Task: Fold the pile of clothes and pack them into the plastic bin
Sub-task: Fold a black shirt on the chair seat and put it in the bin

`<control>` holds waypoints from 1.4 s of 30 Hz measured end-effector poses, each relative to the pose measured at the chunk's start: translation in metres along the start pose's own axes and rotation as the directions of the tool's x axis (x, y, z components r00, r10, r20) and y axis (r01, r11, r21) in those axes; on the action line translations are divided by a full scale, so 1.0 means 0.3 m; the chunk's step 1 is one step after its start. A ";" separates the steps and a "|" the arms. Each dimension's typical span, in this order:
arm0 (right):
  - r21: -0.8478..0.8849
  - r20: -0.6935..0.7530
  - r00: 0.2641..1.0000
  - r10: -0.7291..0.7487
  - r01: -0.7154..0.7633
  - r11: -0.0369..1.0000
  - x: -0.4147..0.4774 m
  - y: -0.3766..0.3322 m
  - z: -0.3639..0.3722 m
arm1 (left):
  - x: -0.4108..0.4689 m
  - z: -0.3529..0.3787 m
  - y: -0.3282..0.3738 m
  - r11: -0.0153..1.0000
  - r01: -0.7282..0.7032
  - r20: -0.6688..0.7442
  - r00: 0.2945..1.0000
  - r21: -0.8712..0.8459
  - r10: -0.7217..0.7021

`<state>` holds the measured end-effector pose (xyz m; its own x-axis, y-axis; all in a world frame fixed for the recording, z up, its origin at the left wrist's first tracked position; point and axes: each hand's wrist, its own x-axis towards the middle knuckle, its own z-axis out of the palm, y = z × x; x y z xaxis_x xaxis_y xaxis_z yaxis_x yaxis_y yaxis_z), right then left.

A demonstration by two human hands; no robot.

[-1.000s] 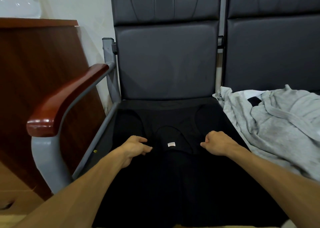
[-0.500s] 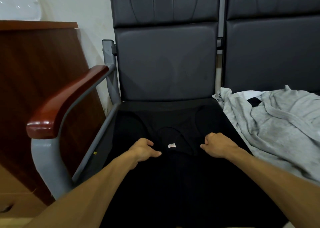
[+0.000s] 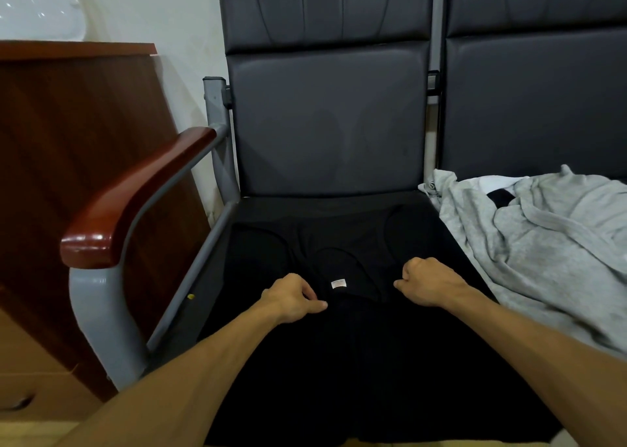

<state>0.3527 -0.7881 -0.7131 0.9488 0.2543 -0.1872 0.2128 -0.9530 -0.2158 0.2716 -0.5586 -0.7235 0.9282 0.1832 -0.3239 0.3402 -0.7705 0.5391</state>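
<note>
A black sleeveless top (image 3: 339, 361) lies spread flat over the left chair seat, its neckline and small white label (image 3: 338, 283) facing me. My left hand (image 3: 291, 299) pinches the fabric just left of the label. My right hand (image 3: 429, 285) grips the fabric to the right of the neckline, fingers curled. A pile of clothes (image 3: 543, 243), mostly a grey garment with white and black pieces under it, lies on the seat to the right. No plastic bin is in view.
The dark padded chair back (image 3: 329, 124) rises behind the top. A wooden armrest (image 3: 135, 199) on a grey metal frame stands at the left, with a brown wooden desk (image 3: 68, 141) beyond it. A second chair back (image 3: 536, 107) is at the right.
My left hand has slid right along the fabric towards the label. My right hand has stayed at the right of the neckline.
</note>
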 end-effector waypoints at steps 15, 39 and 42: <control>0.281 -0.023 1.000 0.012 -0.005 0.960 -0.014 0.005 -0.022 | -0.014 -0.004 -0.008 0.983 -0.056 -0.045 0.997 0.173 0.065; 0.025 -0.041 0.998 0.051 -0.050 0.998 0.020 0.012 0.002 | -0.033 -0.130 -0.069 0.589 -0.080 -0.285 0.921 -0.804 -0.265; 0.012 -0.035 0.999 0.042 -0.041 0.999 0.022 0.012 0.008 | -0.047 -0.128 -0.075 0.538 -0.100 -0.222 0.961 -0.837 -0.166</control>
<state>0.3592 -0.7896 -0.7173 0.9644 0.2084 -0.1627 0.1706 -0.9607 -0.2190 0.2566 -0.5204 -0.7011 0.8687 0.4397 -0.2283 0.2162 0.0783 0.9732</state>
